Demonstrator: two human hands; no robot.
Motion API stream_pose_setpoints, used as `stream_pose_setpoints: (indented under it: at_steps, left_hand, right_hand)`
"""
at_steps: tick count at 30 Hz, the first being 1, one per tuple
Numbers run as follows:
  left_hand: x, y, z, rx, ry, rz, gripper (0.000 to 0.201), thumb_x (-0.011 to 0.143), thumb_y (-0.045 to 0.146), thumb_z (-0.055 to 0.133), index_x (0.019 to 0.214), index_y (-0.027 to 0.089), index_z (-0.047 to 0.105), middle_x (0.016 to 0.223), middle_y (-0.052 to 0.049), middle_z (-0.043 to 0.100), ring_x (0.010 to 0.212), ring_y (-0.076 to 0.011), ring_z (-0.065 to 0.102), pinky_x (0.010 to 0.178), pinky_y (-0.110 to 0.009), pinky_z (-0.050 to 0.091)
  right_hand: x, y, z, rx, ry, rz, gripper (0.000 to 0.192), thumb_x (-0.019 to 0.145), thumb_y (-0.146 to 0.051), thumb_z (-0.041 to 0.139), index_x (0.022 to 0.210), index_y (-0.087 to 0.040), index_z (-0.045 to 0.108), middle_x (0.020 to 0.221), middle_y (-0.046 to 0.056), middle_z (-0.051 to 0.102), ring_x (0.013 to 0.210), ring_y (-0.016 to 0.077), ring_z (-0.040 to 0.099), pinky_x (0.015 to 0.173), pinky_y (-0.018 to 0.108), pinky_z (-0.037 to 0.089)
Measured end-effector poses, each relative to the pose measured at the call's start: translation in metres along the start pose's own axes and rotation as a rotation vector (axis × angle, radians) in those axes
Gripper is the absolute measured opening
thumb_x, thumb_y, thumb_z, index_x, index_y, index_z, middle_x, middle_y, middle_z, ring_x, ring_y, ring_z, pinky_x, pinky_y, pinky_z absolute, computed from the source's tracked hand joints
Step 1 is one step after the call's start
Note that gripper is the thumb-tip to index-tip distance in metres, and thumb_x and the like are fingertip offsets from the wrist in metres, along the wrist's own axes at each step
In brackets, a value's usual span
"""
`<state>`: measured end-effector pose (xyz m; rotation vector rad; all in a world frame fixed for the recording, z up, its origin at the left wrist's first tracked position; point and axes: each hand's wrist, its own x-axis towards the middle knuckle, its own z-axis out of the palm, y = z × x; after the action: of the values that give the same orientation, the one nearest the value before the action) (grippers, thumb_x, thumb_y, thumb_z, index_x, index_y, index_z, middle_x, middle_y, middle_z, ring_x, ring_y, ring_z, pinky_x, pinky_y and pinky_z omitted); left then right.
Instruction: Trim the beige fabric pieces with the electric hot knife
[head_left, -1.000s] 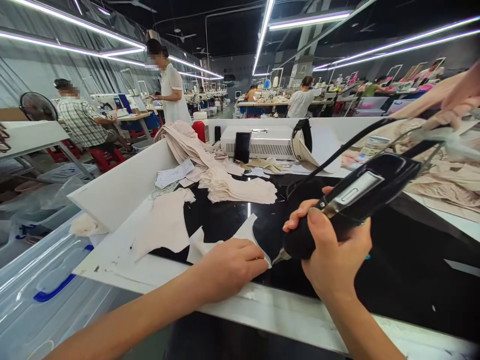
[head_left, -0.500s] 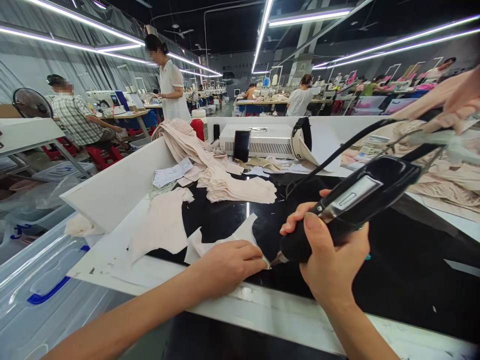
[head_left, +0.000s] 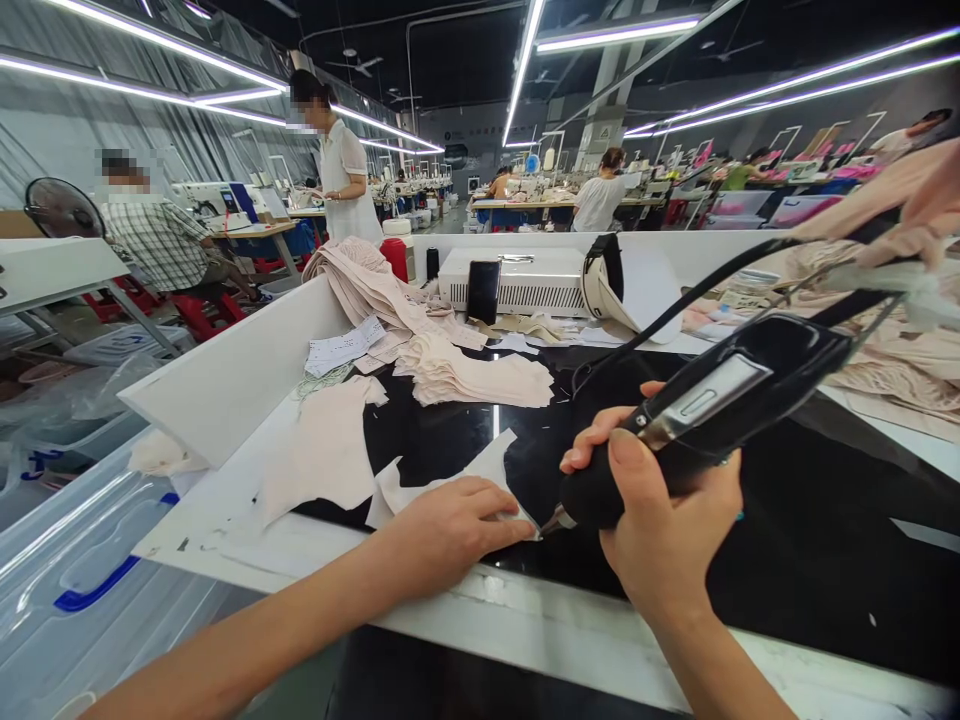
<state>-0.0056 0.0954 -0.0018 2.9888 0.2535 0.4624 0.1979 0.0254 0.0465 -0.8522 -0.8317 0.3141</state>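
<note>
My right hand (head_left: 667, 510) is wrapped round a black corded hand tool (head_left: 712, 400) with a silver plate on its side. The tool's narrow metal tip (head_left: 555, 521) points down-left and meets, or nearly meets, the corner of a pale cut fabric piece (head_left: 491, 462). Across that piece lies my left hand (head_left: 450, 525), palm down, its fingers stretched out and pressing near the same corner. Part of the fabric is hidden under this hand. A larger pale pink fabric piece (head_left: 322, 445) lies flat to the left.
A fanned stack of fabric pieces (head_left: 472, 370) lies further back on the black work surface (head_left: 810, 530). Behind it are a phone (head_left: 483, 290) and a white vented box (head_left: 536, 270). A black cable (head_left: 675, 300) arches at right. Clear plastic bins (head_left: 82, 590) stand at left.
The fingers of my left hand have spread and slid slightly right along the fabric. My right hand and the tool have barely moved.
</note>
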Motion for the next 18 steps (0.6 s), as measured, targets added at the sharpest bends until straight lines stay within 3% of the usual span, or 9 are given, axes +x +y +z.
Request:
stream_pose_setpoints:
  at_steps: [9,18]
  left_hand:
    - [-0.005,0.002,0.001,-0.032,-0.027,-0.055,0.052,0.112,-0.002,0.058,0.152,0.024,0.08,0.142,-0.012,0.082,0.131,-0.0249,0.079,0.117,-0.038,0.067]
    - [-0.008,0.003,-0.001,-0.016,-0.008,-0.064,0.056,0.111,-0.002,0.058,0.154,0.026,0.08,0.146,-0.013,0.08,0.133,-0.0261,0.078,0.119,-0.04,0.067]
  right_hand:
    - [-0.002,-0.002,0.0,0.009,-0.01,0.028,0.059,0.092,-0.055,0.106,0.13,-0.028,0.07,0.087,-0.005,0.077,0.065,0.0181,0.069,0.065,0.035,0.063]
    - [0.012,0.003,0.014,0.058,0.019,-0.017,0.054,0.092,-0.054,0.105,0.122,-0.028,0.069,0.084,-0.007,0.075,0.063,0.0163,0.068,0.064,0.033,0.063]
